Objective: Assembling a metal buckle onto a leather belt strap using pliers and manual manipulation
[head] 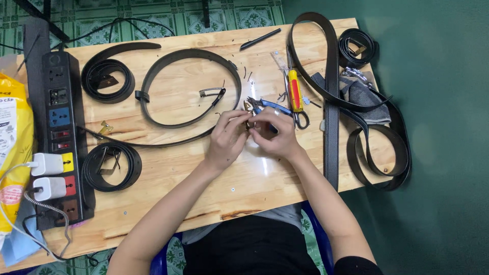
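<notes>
Both my hands meet over the middle of the wooden table [168, 168]. My left hand [227, 140] pinches a small metal buckle part [249, 122] with its fingertips. My right hand [275, 135] closes on the same small piece from the other side. Blue-handled pliers [267, 105] lie just beyond my fingers, jaws pointing left. A black belt [191, 86] curls in a big loop to the left of my hands, its metal buckle [211, 92] inside the loop.
A red-and-yellow screwdriver [295, 90] and scissors [301, 119] lie right of the pliers. Coiled black belts [107, 76] [112, 165] [358, 48] sit around the table; long belts [331, 102] drape at right beside grey cloth [364, 97]. A black power strip [60, 137] with white chargers runs along the left edge.
</notes>
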